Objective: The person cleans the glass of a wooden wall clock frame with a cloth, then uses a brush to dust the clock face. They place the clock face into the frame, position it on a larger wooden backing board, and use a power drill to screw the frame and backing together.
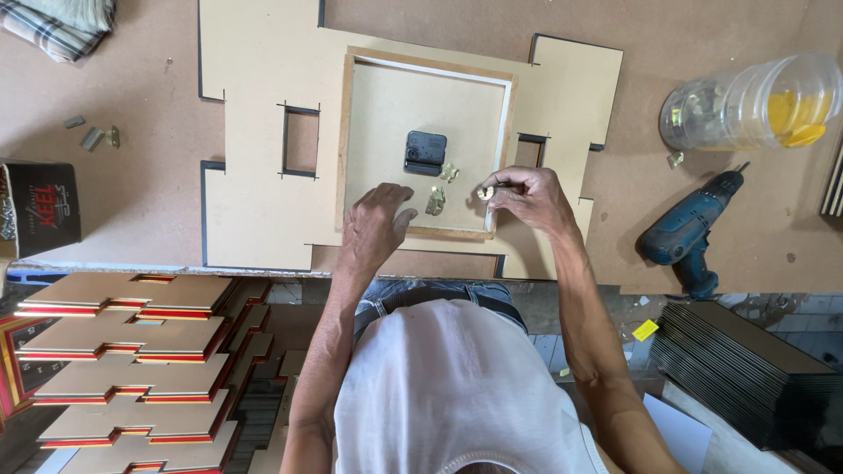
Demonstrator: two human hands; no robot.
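You are at a small craft workshop: a bare fibreboard bench (132, 202), a blue cordless drill (689, 233) lying at the right, a clear jar of brass fittings (746, 105) beyond it, and stacks of cut panels (132, 369) near left.

Bright, even daylight; sharp focus throughout. Soft short shadows under hands, cordless drill (689, 233) shadow falling toward 9 o'clock. Glare on plastic jar (755, 104) at 2 o'clock. Mild wide-angle bending at edges.

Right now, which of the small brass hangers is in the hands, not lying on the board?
The brass hanger pinched in the right hand. The other two lie loose beside the black clock box.
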